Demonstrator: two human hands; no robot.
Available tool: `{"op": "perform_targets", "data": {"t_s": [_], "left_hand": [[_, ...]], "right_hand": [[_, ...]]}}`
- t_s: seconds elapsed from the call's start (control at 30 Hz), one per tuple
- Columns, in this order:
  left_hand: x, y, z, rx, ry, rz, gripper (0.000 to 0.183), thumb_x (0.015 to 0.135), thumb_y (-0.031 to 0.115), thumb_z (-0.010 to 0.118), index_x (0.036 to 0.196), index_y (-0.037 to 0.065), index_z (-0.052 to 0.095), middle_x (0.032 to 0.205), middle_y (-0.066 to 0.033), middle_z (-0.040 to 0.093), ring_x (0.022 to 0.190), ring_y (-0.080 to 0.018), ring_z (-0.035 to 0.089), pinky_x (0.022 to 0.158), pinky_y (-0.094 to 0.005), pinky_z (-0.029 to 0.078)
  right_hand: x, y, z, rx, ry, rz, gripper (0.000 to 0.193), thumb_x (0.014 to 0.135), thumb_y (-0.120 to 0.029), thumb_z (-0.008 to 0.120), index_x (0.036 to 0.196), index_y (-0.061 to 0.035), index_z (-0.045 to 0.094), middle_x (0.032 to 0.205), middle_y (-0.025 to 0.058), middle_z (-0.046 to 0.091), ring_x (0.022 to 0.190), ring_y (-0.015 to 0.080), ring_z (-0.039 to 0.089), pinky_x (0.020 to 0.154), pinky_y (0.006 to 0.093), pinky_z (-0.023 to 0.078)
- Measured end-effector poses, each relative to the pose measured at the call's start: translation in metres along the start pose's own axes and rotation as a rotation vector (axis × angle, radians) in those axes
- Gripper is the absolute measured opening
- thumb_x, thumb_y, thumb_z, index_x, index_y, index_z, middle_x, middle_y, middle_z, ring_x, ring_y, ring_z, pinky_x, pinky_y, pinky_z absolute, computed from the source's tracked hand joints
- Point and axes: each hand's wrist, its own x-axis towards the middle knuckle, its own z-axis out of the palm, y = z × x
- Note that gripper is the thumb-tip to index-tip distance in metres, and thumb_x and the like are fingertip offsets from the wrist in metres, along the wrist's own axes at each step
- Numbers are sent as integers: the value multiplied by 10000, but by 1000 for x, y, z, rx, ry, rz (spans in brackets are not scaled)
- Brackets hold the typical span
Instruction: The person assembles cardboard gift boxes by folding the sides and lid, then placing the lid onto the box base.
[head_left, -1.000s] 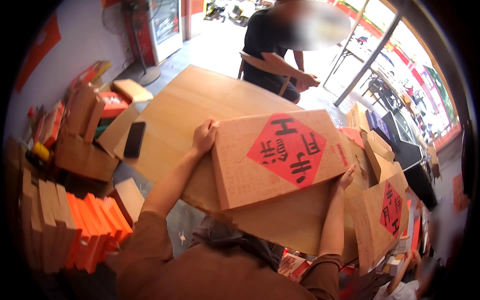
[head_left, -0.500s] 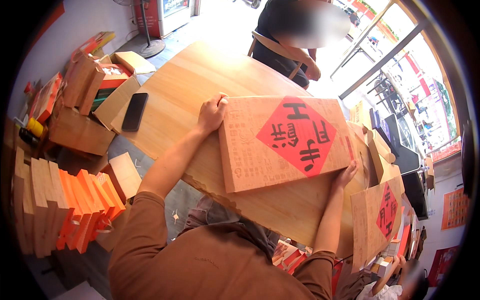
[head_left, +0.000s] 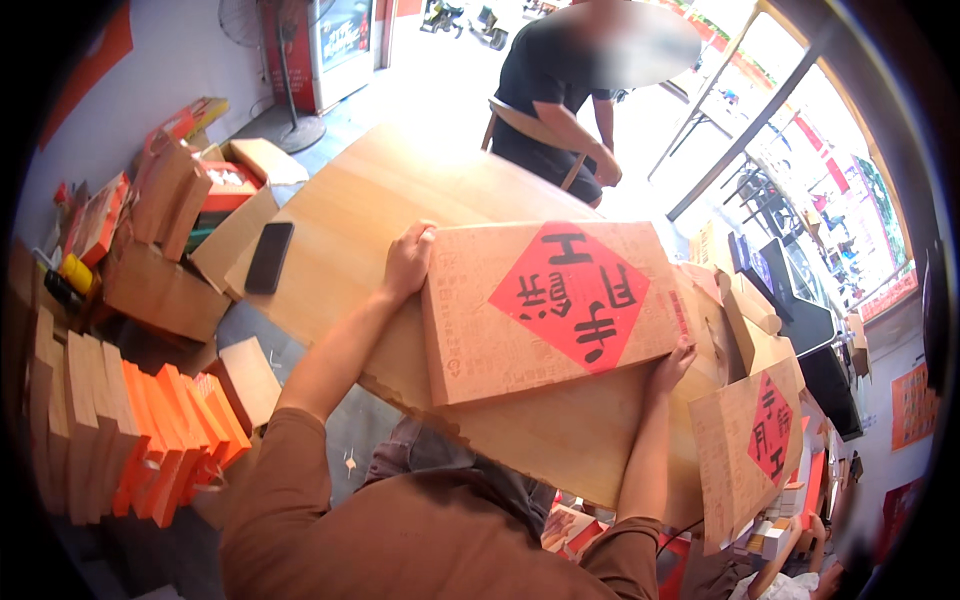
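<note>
A large flat brown cardboard box (head_left: 470,350) with a red diamond panel and black lettering is held over the wooden table (head_left: 340,190). My left hand (head_left: 408,260) is closed on its left side near the far corner. At its right side near the close corner, my right hand (head_left: 672,365) grips the edge, with its fingers partly hidden. The box lies slightly tilted, and I cannot tell whether its underside touches the tabletop. A second box with a similar red diamond, a brown carton (head_left: 725,465), stands upright to the right of my right forearm.
A black phone (head_left: 270,258) lies at the table's left edge. Orange and brown boxes (head_left: 165,440) stand in a row at lower left, below an open carton (head_left: 235,225). Across the table a person (head_left: 555,110) is by a chair; another person's hands (head_left: 800,540) show at lower right.
The view has tilted up, so the table sits lower in the picture. The box and both hands have shifted slightly left, the grip unchanged. More of the person across the table shows.
</note>
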Motion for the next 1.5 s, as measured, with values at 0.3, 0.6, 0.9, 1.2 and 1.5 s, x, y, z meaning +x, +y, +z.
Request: {"op": "perform_targets", "data": {"t_s": [0.3, 0.6, 0.9, 1.2, 1.5], "left_hand": [[25, -47, -4, -348, 79, -69, 258, 1013, 215, 563, 1030, -3, 700, 923, -64, 714, 874, -146, 634, 809, -309, 521], [23, -33, -32, -603, 71, -42, 209, 985, 167, 566, 1068, -4, 654, 932, -15, 636, 869, -91, 561, 793, -264, 477], [-35, 93, -69, -693, 126, 52, 261, 941, 217, 595, 1098, 10, 612, 986, -58, 606, 891, -146, 569, 819, -315, 484], [-106, 238, -82, -634, -280, 932, 514, 768, 357, 898, 1116, 53, 672, 975, -131, 638, 752, -251, 669, 638, -352, 571], [-154, 284, -69, -425, -701, 1269, 328, 815, 172, 863, 1094, 58, 734, 922, -73, 657, 555, -119, 612, 449, -233, 468]], "right_hand": [[-8, -8, 32, -104, -50, -100, 552, 1072, -398, 559, 1376, 48, 446, 1336, 196, 571, 1223, 282, 558, 1079, 398, 429], [-25, -27, 48, 71, -18, -59, 464, 1062, -364, 583, 1314, 12, 479, 1251, 147, 578, 1153, 240, 549, 1040, 368, 426], [-27, -70, -12, 248, -98, 45, 351, 1018, -284, 521, 1262, -33, 552, 1178, 76, 599, 1033, 128, 553, 952, 332, 453], [-43, -42, -36, 117, -166, 323, 554, 1064, -529, 401, 1365, -93, 563, 1288, 61, 633, 1177, 160, 599, 980, 359, 459], [-57, -79, -46, 235, -155, 286, 637, 1070, -586, 364, 1426, -84, 528, 1367, 81, 607, 1244, 193, 592, 1043, 387, 459]]}}
